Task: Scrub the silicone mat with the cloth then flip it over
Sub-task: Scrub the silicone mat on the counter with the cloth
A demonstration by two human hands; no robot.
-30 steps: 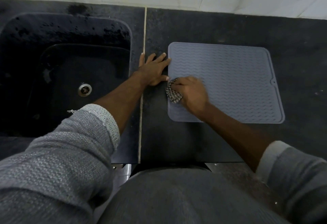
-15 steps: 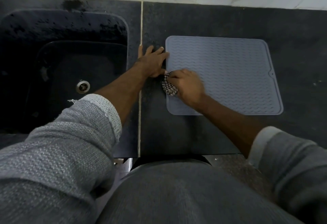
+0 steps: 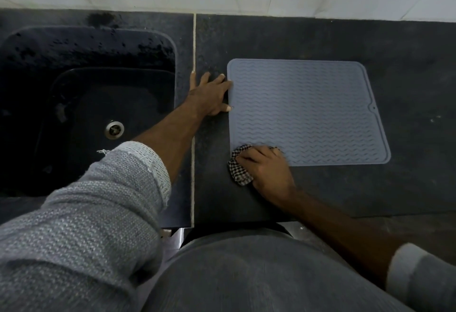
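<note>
Item: silicone mat (image 3: 306, 111), centre-right of frame, scrubbing in progress, flip not yet done.
I note right hand (image 3: 267, 167) clutching cloth (image 3: 240, 169) at lower-left corner; left hand (image 3: 209, 97) flat, fingers extended, bracing the mat's left edge.

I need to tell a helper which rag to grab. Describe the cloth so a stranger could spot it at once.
Start at the dark countertop to the right of the black sink, where a grey silicone mat lies flat. At the mat's near left corner, the right hand grips the cloth, bunched up. It is the only black-and-white checked thing there; everything around it is plain grey or black.
</note>
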